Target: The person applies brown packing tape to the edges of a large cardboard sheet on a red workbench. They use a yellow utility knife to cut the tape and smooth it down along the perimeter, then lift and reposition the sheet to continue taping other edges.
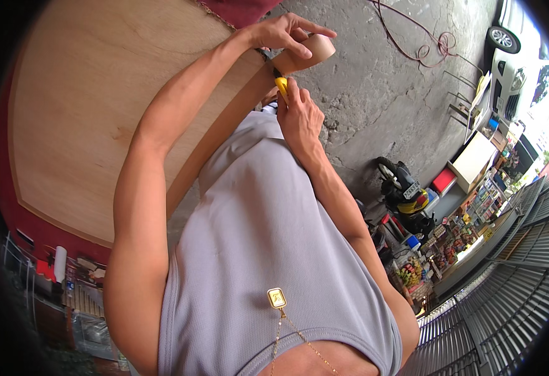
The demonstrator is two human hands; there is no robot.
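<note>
My left hand (286, 35) grips a roll of brown tape (309, 55) at the corner of a large plywood panel (86, 103), thumb and fingers around the roll. From the roll, a brown strip (222, 136) of matching colour runs down along the panel's near edge. In my right hand (301, 113) is a yellow utility knife (282, 86). Its dark tip is at the strip just below the roll; whether the blade has cut into it, I cannot tell.
Dark red material (244, 10) shows beyond the panel. A hose (396, 33) lies on the cracked concrete floor (359, 80). To the right stand a motorcycle (403, 190), a white cabinet (474, 160), shelves of goods (486, 197) and a white car (514, 84).
</note>
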